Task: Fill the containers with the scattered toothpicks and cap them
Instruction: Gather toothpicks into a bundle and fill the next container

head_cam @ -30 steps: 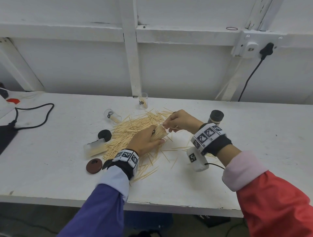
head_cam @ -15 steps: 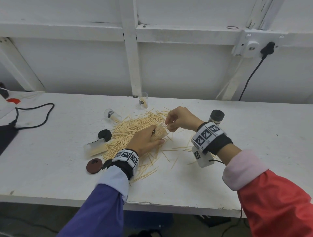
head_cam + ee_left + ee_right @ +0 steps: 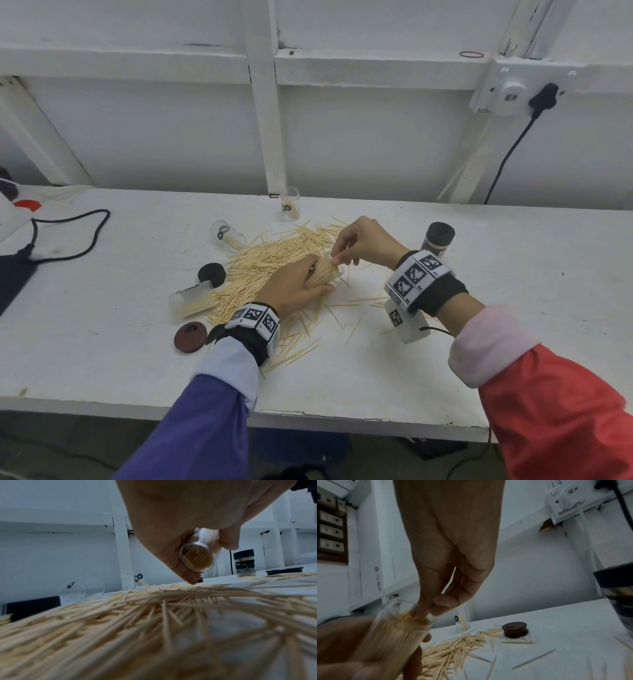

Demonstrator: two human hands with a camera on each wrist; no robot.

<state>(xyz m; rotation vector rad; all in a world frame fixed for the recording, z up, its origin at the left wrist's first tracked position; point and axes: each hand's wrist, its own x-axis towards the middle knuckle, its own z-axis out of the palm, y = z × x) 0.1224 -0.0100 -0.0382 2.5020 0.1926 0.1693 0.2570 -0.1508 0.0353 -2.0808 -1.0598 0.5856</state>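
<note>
Toothpicks (image 3: 270, 270), slim pale wooden slivers pointed at the tips, lie in a loose fan across the middle of the white painted counter (image 3: 513, 274). We hold a clear plastic cylinder (image 3: 325, 272) in our left hand (image 3: 291, 287), fingers curled round its smooth wall, above the heap; it is tilted with its mouth toward our right hand (image 3: 363, 243) and packed tight with sticks. Through its round transparent base, in the left wrist view, the blunt ends show as a dense golden disc. Our right hand pinches a few sticks between thumb and fingertips (image 3: 443, 601) right at the cylinder's open rim.

Beyond the heap, toward the counter's back edge, a second clear tube (image 3: 290, 204) stands upright with a handful of sticks leaning inside, and a third (image 3: 227, 234) lies on its side just left of it. At the heap's left edge a black round cap (image 3: 211, 274) sits beside a clear container (image 3: 190, 301) lying flat, partly filled. Nearer the front edge rests a dark red-brown disc-shaped lid (image 3: 190, 337). Behind our right wrist a capped container (image 3: 438, 240) stands upright, black ribbed top, dark label, full. A black cord (image 3: 68, 236) loops near the counter's left end; on the wall behind, a white socket (image 3: 510, 92) carries a black plug.
</note>
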